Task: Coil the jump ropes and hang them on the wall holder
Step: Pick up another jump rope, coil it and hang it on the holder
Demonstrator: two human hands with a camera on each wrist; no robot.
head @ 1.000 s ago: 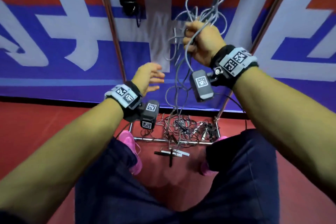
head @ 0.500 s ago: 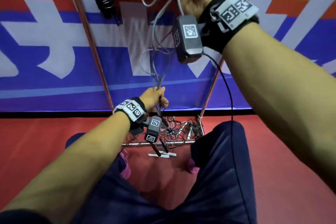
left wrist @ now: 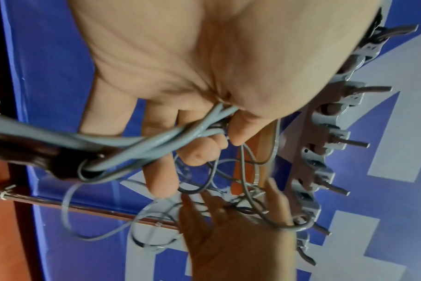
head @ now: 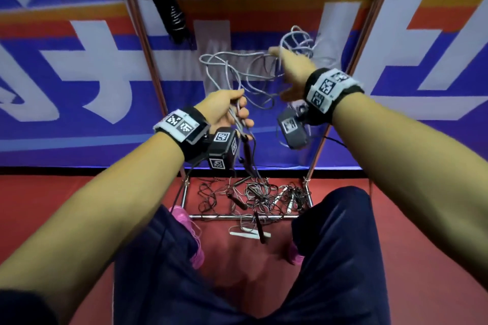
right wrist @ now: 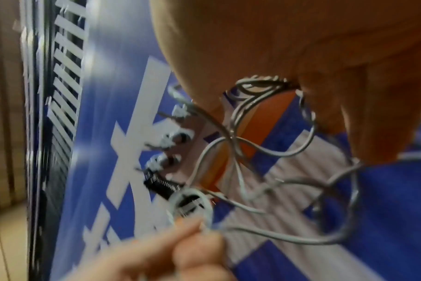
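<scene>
The left hand (head: pixel 224 111) is gripping the grey jump rope (left wrist: pixel 156 141), with its thumb and curled fingers closing round a bundle of several strands. A dark handle (left wrist: pixel 31 150) is dangling just below this hand, with the strands running through its end. From the grip, loose loops are running up and across to the right hand (head: pixel 293 71), which is reaching higher and farther forward than the left. Its fingers are stretching out nearly straight, and the loops are hanging over it between thumb and fingers rather than being squeezed; motion blur is hiding the finer contact. The wall holder (left wrist: pixel 308 144) is sitting just beyond the right fingertips. A coiled black rope (head: pixel 169 10) is hanging above the left hand. More tangled ropes (head: pixel 253 192) are lying on the red floor far below both hands.
</scene>
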